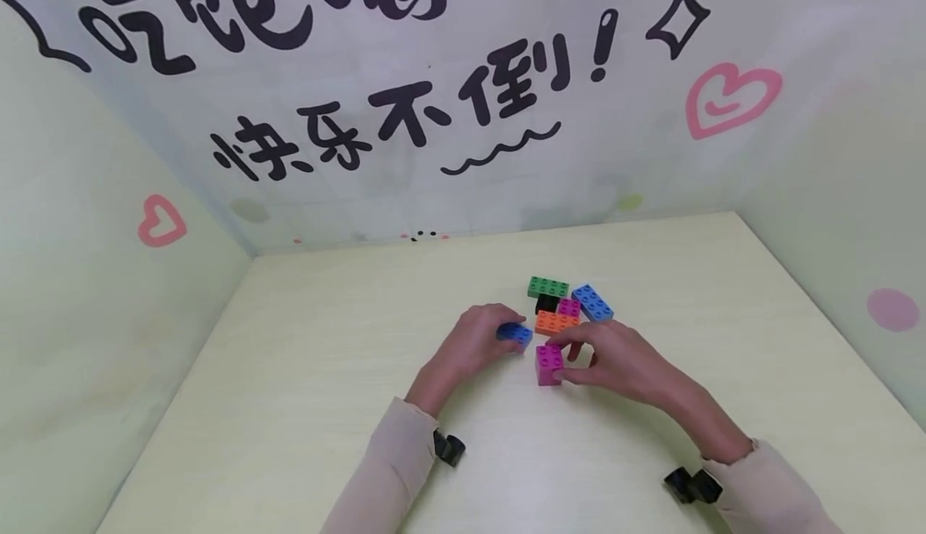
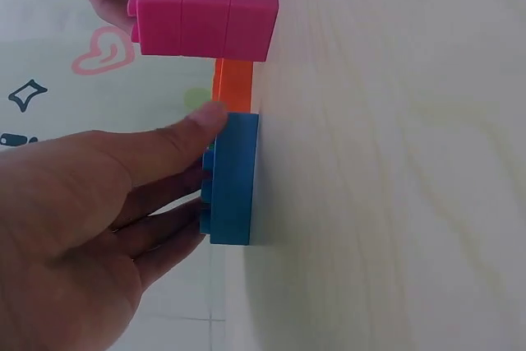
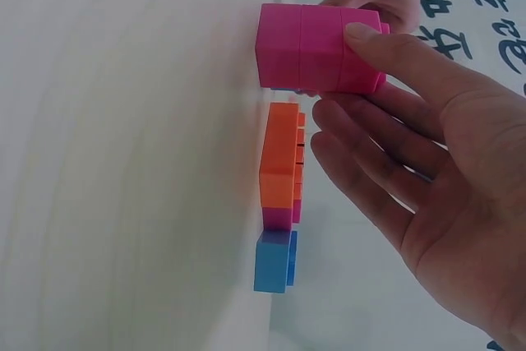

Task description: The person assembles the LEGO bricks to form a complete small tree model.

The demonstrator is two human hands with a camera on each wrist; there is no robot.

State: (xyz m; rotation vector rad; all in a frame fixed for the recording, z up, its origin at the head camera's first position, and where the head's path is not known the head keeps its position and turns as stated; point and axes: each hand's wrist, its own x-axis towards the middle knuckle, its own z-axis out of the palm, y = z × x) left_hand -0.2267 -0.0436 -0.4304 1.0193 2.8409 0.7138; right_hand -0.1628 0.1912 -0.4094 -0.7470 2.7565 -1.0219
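My right hand [image 1: 608, 357] pinches a stack of three pink toy bricks [image 1: 549, 365] between thumb and fingers. In the right wrist view the pink stack [image 3: 320, 47] has the thumb on its uppermost brick. My left hand [image 1: 483, 333] grips a blue brick [image 1: 517, 334], just left of the stack. From the left wrist view, the thumb lies at one end of the blue brick [image 2: 234, 178] and the fingers reach along its studded side. Right behind the pink stack lies an orange brick [image 1: 555, 322].
Behind the orange brick sit a small pink brick [image 1: 570, 307], a black brick [image 1: 547, 303], a green brick [image 1: 547, 286] and a second blue brick [image 1: 593, 302]. All rest on a pale wooden table [image 1: 325, 373]. Printed walls [image 1: 463, 204] enclose it at the back and sides.
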